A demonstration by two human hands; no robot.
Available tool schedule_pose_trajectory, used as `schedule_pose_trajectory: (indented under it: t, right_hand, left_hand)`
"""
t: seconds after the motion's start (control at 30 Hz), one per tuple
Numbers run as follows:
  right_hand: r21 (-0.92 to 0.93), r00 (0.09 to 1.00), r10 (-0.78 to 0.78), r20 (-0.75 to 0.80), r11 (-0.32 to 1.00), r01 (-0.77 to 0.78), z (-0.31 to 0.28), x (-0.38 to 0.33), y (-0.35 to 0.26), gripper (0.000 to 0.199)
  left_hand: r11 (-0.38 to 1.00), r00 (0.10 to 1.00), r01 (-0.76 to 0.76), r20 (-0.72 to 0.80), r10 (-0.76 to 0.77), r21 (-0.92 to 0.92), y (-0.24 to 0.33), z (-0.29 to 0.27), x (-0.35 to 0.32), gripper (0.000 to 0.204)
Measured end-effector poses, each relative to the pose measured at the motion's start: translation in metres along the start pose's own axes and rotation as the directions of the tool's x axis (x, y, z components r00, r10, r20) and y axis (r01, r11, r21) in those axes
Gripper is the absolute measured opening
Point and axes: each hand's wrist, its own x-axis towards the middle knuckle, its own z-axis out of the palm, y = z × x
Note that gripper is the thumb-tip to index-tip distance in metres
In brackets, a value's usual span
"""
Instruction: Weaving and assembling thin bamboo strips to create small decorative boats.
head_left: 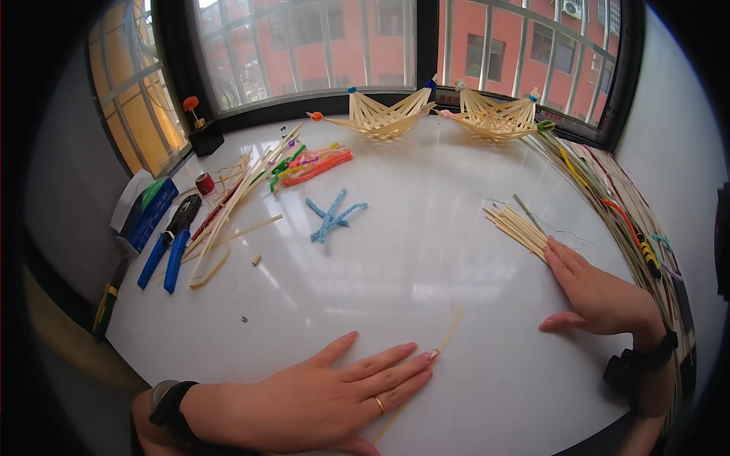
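Note:
My left hand (334, 391) lies flat on the white table with its fingers stretched out. Beneath the fingertips a thin pale bamboo strip (452, 327) runs slantwise, partly covered by the hand. On the right, my right hand (597, 292) rests with its fingers straight and the thumb apart. Its fingertips touch the near end of a fanned bundle of bamboo strips (517, 231). Farther off, in the middle, lies a cluster of twisted light-blue fuzzy stems (333, 216).
Two woven bamboo pieces (388, 118) stand by the window. At left are blue-handled pliers (176, 242), loose strips (236, 199) and coloured fuzzy stems (319, 166). Long strips (608, 199) line the right edge, a yellow-and-black tool (649, 257) on them. A white table (426, 273) lies beneath.

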Motion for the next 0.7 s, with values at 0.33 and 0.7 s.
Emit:
schedule_pose_trajectory:
  t: [0.33,0.7]
  right_hand:
    - [0.039,0.989,-0.144,-0.027,0.989,0.145,0.000,0.011,0.003,0.092]
    - [0.201,0.934,-0.095,-0.344,0.965,0.172,0.010,0.021,0.011,0.043]
  left_hand:
    - [0.996,0.996,0.091,-0.014,-0.090,0.023,0.005,-0.006,0.002,0.090]
    - [0.941,0.962,0.263,-0.128,-0.240,0.212,-0.032,-0.014,0.028,0.079]
